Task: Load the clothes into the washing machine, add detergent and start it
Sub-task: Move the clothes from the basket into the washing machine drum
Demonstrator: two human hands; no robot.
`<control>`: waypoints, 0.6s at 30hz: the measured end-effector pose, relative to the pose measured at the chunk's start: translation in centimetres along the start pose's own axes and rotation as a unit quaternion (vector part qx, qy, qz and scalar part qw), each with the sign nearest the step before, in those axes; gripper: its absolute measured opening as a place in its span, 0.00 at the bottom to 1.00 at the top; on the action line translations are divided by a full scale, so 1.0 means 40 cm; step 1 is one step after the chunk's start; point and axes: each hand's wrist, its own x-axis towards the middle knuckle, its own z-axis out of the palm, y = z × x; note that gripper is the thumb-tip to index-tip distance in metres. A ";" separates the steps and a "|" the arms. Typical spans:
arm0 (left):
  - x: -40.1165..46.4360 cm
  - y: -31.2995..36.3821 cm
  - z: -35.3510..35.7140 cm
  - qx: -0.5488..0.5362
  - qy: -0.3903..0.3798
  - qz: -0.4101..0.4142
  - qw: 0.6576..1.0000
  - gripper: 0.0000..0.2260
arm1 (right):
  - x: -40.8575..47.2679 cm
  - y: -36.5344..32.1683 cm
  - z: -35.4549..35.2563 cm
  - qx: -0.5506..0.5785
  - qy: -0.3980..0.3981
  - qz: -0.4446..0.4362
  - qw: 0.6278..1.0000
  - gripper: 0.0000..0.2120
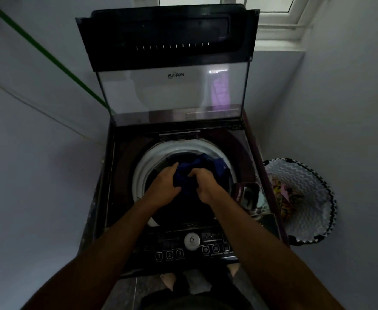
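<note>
A dark top-loading washing machine (116, 198) stands in front of me with its glass lid (172, 92) raised upright. Over the white-rimmed drum (143, 168) both hands hold a dark blue garment (205, 164). My left hand (163, 186) grips its left side and my right hand (205, 186) grips its right side. The cloth hangs partly inside the drum, whose bottom is too dark to see. The control panel (183, 247) with a round knob lies along the near edge. An open detergent compartment (248, 198) sits at the machine's right side.
A zigzag-patterned laundry basket (306, 193) with colourful clothes inside stands on the floor to the right of the machine. Walls close in on the left and right. A window (273, 19) is behind the machine. A green line (49, 54) crosses the upper left.
</note>
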 end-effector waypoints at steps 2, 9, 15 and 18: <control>0.014 -0.010 0.014 0.020 -0.015 -0.021 0.999 0.32 | 0.012 -0.004 -0.016 -0.023 0.004 -0.019 1.000 0.21; 0.064 -0.011 0.054 0.053 -0.065 -0.029 0.996 0.24 | 0.040 -0.034 -0.078 -0.215 0.034 -0.109 0.970 0.23; 0.088 -0.062 0.069 0.047 -0.124 -0.052 0.990 0.18 | 0.109 0.013 -0.053 -0.445 -0.062 -0.142 0.882 0.08; 0.103 -0.115 0.068 0.037 -0.127 -0.062 0.989 0.06 | 0.174 0.064 -0.021 -0.555 -0.106 -0.143 0.812 0.09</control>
